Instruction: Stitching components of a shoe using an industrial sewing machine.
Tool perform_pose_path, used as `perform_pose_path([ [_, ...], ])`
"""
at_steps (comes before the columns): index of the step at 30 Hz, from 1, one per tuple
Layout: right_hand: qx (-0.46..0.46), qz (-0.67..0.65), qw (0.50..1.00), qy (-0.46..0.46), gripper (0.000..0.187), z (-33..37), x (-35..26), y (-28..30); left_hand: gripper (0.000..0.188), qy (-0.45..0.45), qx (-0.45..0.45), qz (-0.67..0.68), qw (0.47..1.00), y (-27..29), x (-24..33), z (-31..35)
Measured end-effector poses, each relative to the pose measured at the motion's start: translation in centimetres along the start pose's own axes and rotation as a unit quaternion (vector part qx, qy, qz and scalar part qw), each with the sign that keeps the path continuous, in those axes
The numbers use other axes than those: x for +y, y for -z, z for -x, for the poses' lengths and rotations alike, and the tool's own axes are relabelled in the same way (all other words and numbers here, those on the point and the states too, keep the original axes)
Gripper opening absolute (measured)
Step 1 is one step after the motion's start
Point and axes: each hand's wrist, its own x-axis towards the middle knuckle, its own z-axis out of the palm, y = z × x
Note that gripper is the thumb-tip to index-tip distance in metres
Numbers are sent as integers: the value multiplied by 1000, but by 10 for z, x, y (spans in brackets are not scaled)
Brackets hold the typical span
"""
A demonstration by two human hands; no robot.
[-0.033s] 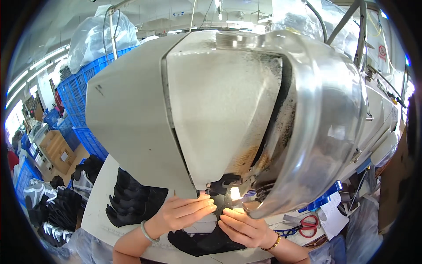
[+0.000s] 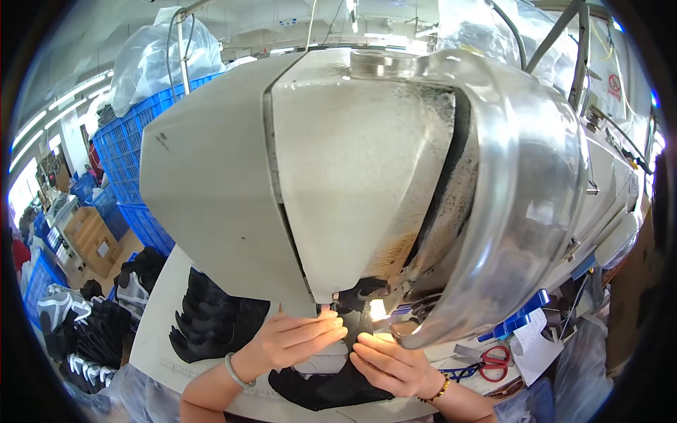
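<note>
A large grey-and-silver sewing machine head (image 2: 352, 176) fills the middle of the view and hides much of the spot where the stitching parts are. Just below it, my left hand (image 2: 300, 342) has its fingers pressed together at the edge of a black fabric piece (image 2: 321, 391). From the other side my right hand (image 2: 395, 366) pinches the same piece, fingers bent and thumb hidden. The fabric curves down toward me between the hands. Light from a small lamp (image 2: 378, 309) falls by my right fingertips. To the left lies an overlapping stack of black fabric pieces (image 2: 215, 317).
Red-handled scissors (image 2: 495, 363) and blue-handled snips (image 2: 460, 372) lie on the white table (image 2: 151, 338) at right, near a paper slip (image 2: 536, 345). Blue crates (image 2: 120, 151) rise at the left. Black and grey pieces (image 2: 88, 331) are heaped at lower left, near a cardboard box (image 2: 92, 240).
</note>
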Motion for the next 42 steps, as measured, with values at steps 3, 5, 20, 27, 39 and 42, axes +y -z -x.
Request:
perform_pose_path([
  [3,-20,-4,999,-31,26,5,2,-1,28,49,-26,48,997,0,0,-1],
  [5,-24,-37,998,-37,25,-1,6,1,30,96,-15,69,993,-5,1,1],
  [20,-104,-14,987,-120,44,-1,-10,12,32,109,2,-1,994,-15,4,4],
  [27,-103,-55,987,-107,53,11,3,5,29,31,9,-113,993,-13,11,-9],
  [39,-83,-18,984,-154,55,12,-2,6,18,30,10,-188,982,-18,29,-20],
  [42,-83,2,979,-187,53,15,-5,0,21,58,28,-107,992,-12,13,-8],
])
